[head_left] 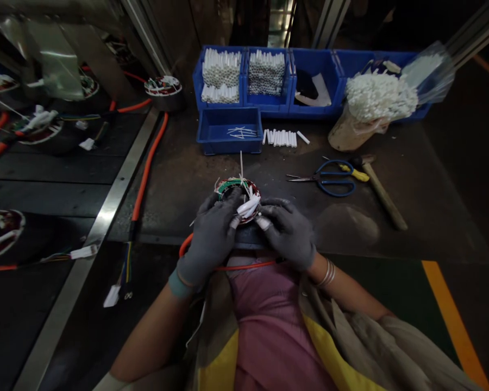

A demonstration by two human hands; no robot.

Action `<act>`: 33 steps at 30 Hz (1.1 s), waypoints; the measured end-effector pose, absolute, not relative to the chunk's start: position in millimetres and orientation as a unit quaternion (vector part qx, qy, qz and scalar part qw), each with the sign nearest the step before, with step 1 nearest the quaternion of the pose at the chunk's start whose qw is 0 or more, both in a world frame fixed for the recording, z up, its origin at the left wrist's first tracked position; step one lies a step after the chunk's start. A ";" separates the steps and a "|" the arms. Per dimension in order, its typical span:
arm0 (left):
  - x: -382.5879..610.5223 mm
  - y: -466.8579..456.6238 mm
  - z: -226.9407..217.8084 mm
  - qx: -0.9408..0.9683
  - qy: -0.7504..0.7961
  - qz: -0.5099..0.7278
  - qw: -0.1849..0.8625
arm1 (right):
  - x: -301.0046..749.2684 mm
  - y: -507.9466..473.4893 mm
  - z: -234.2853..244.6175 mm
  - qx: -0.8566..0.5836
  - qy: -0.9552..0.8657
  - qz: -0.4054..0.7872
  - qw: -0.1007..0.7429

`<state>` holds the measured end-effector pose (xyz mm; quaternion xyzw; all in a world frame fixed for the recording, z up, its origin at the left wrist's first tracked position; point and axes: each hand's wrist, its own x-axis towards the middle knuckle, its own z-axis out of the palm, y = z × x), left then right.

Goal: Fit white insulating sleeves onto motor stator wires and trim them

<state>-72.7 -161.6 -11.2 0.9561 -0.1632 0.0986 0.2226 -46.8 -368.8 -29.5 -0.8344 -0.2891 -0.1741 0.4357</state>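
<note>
Wound motor stator (pixel 237 196) is held between both gloved hands, just above bench edge. L hand (pixel 209 239) is in grey glove, w/ L fingers (pixel 224 203) curled narrow over stator rim. R hand (pixel 287 232) is gloved the same, w/ R fingers (pixel 273 206) closed in at opposite side of rim. Bundle of white insulating sleeves (pixel 248 206) is seen on stator between both hands; whether it's pinched by R fingers can't be told. Thin white tie (pixel 241 168) is stuck upright from windings. Orange cable (pixel 228 267) is looped below hands, across pink top (pixel 269 320). Metal bangles (pixel 326 273) are worn on R wrist.

On steel bench (pixel 187 190), blue-handled scissors (pixel 334 178) are laid to the right, near wooden-handled hammer (pixel 385 195). Loose white tubes (pixel 280 138) are lined up beside small blue bin (pixel 229 130), in which thin white ties (pixel 242 132) are kept. Further back, row of blue bins (pixel 269 106) is packed w/ white tubes in first two compartments. Sack (pixel 348 133) of white cable ties (pixel 378 96) is propped at right end. Metal rail (pixel 101 217) is laid along bench's L side, and more stators (pixel 163 92) w/ orange leads are placed beyond it. Yellow floor stripe (pixel 452 320) is seen at lower R.
</note>
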 end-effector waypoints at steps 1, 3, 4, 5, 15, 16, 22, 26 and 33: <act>-73.0 -162.0 -10.0 0.954 -0.179 0.096 0.218 | -48.1 -369.7 -28.6 -0.836 -0.293 -0.189 0.423; -73.0 -161.8 -7.6 0.951 -0.211 0.093 0.206 | -50.8 -371.6 -27.6 -0.837 -0.297 -0.211 0.409; -72.7 -161.4 -6.7 0.950 -0.221 0.094 0.200 | -51.9 -372.1 -27.5 -0.838 -0.296 -0.218 0.404; -72.4 -160.8 -6.3 0.949 -0.227 0.097 0.195 | -52.7 -372.2 -27.4 -0.840 -0.294 -0.222 0.399; -70.6 -157.9 -12.0 0.937 -0.249 0.136 0.206 | -50.9 -364.6 -29.7 -0.857 -0.293 -0.213 0.365; -70.6 -158.2 -11.7 0.937 -0.250 0.135 0.206 | -49.1 -362.6 -29.9 -0.858 -0.296 -0.215 0.360; -68.3 -156.0 -10.0 0.930 -0.245 0.132 0.242 | -29.9 -351.4 -15.4 -0.887 -0.351 -0.193 0.230; -67.2 -149.1 -13.0 0.919 -0.203 0.171 0.291 | -23.6 -359.8 -2.0 -0.843 -0.478 -0.187 0.160; -62.3 -145.1 -21.0 0.907 -0.249 0.225 0.253 | 25.2 -346.1 10.2 -0.801 -0.563 -0.109 0.172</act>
